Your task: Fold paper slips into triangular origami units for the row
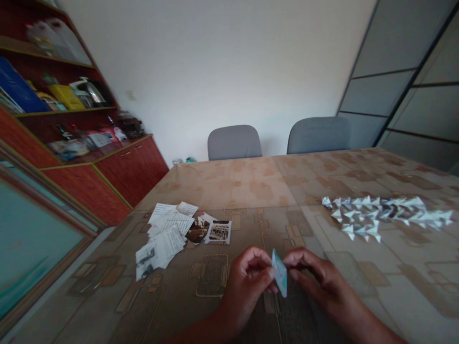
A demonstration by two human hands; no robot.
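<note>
Paper (279, 274) (folded, bluish), L fingers (264, 278) pinching it, R fingers (303, 257) nr edge, can't tell if gripping.

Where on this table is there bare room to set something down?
The table is bare between the loose papers and the rows of folded papers, beyond the left hand and right hand. Another free strip runs along the far edge, before the two chairs. Crowded spots: both paper groups and around the folded piece in the left hand.
</note>
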